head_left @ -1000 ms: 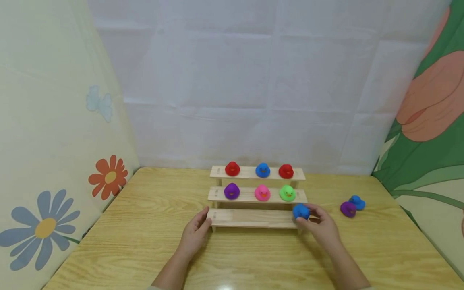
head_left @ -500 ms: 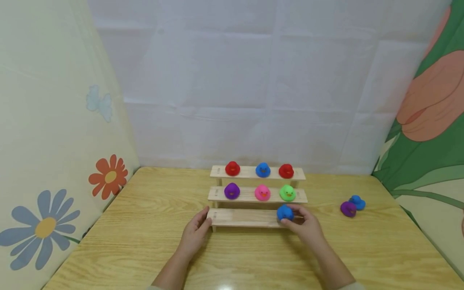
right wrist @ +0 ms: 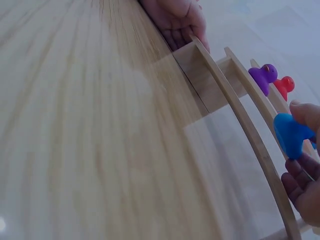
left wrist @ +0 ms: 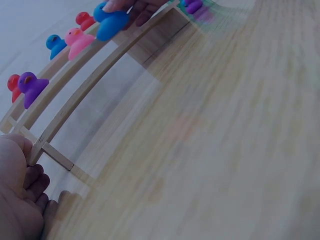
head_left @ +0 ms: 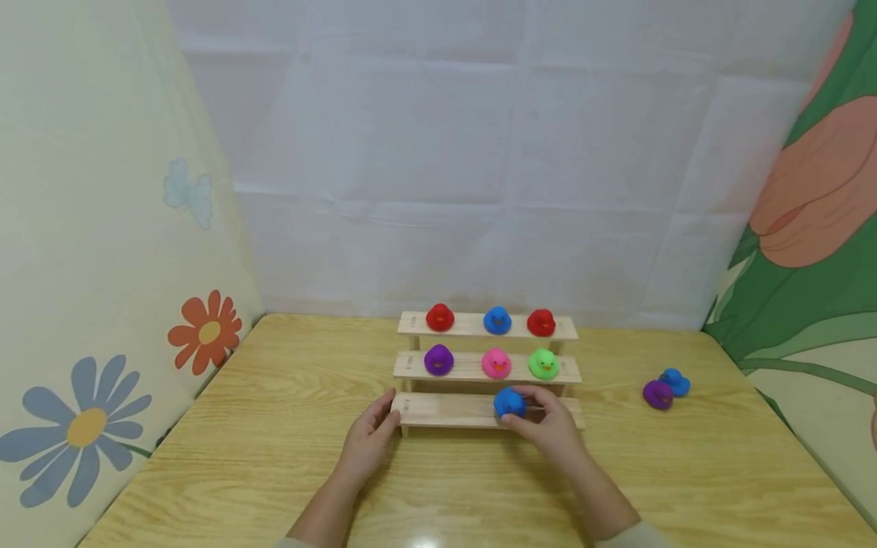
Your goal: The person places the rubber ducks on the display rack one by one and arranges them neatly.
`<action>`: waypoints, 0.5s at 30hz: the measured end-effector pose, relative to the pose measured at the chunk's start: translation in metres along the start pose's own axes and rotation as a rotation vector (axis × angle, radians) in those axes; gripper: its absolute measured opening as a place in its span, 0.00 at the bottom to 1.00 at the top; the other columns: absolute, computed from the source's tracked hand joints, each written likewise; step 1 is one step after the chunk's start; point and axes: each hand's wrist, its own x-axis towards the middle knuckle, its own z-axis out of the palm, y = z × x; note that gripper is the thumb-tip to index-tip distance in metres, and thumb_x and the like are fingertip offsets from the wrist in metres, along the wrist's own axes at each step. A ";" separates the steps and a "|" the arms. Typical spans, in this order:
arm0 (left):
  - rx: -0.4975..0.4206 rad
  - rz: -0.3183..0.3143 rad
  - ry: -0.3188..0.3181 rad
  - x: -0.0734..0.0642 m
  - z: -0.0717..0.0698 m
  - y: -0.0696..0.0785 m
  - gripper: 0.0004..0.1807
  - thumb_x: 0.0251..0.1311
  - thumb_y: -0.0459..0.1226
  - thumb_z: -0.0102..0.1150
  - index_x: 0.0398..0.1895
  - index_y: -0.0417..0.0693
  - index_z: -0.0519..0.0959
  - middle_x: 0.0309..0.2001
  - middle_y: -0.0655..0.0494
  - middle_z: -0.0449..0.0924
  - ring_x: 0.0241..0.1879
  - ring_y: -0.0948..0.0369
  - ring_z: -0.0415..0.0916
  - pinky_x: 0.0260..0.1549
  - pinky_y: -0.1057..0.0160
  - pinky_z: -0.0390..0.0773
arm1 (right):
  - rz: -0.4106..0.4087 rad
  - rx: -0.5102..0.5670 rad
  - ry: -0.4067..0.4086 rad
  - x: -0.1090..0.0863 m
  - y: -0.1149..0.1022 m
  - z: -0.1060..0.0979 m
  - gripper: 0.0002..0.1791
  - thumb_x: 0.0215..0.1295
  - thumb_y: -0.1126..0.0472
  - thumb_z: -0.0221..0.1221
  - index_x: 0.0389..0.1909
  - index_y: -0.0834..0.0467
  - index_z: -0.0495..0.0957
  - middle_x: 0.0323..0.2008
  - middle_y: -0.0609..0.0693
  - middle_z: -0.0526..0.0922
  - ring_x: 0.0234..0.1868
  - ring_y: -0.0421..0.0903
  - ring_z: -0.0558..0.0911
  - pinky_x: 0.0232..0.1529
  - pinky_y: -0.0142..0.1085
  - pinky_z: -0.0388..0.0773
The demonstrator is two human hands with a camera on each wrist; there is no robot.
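My right hand [head_left: 551,438] pinches a blue rubber duck [head_left: 509,403] between thumb and fingers, over the bottom step of a three-step wooden display stand [head_left: 445,411]. In the left wrist view this blue duck [left wrist: 111,24] shows close above the bottom plank. My left hand [head_left: 370,438] grips the left end of that plank, thumb at the front; in the right wrist view its fingers [right wrist: 187,35] curl at the plank's end. On the middle step sit a purple duck [head_left: 438,360], a pink duck [head_left: 496,364] and a green duck [head_left: 543,364].
The top step carries a red duck [head_left: 440,317], a blue duck [head_left: 497,320] and another red duck [head_left: 541,323]. To the right, a purple duck [head_left: 658,395] and a blue duck [head_left: 675,382] lie on the wooden table [head_left: 719,457]. A white cloth [head_left: 438,152] hangs behind.
My right hand has carried the blue duck leftward along the bottom step, from its right end to just right of the middle. The left hand has stayed at the plank's left end.
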 end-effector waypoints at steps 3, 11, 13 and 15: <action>-0.004 0.000 0.002 0.000 0.000 0.000 0.28 0.73 0.36 0.48 0.72 0.35 0.60 0.72 0.38 0.60 0.73 0.45 0.57 0.72 0.49 0.60 | -0.003 -0.003 -0.018 0.001 -0.001 0.007 0.24 0.54 0.62 0.72 0.52 0.59 0.80 0.47 0.54 0.83 0.47 0.46 0.81 0.50 0.34 0.81; -0.003 0.006 -0.006 0.000 0.000 0.001 0.28 0.73 0.36 0.48 0.72 0.35 0.60 0.73 0.38 0.60 0.73 0.45 0.57 0.72 0.50 0.60 | -0.013 0.023 -0.062 0.006 -0.005 0.024 0.24 0.53 0.61 0.72 0.52 0.57 0.80 0.47 0.53 0.82 0.46 0.46 0.80 0.51 0.37 0.80; 0.000 0.006 -0.004 0.000 0.000 0.001 0.28 0.73 0.36 0.48 0.72 0.35 0.60 0.72 0.38 0.60 0.73 0.45 0.57 0.72 0.50 0.60 | -0.020 0.031 -0.066 0.006 -0.006 0.028 0.23 0.53 0.62 0.72 0.52 0.57 0.80 0.47 0.54 0.82 0.46 0.46 0.80 0.50 0.36 0.80; 0.004 0.008 0.000 0.001 0.000 0.000 0.27 0.73 0.35 0.48 0.72 0.35 0.60 0.72 0.38 0.60 0.73 0.45 0.57 0.72 0.50 0.60 | -0.026 0.042 -0.070 0.006 -0.008 0.032 0.23 0.53 0.63 0.72 0.51 0.58 0.80 0.47 0.54 0.82 0.45 0.46 0.80 0.50 0.36 0.80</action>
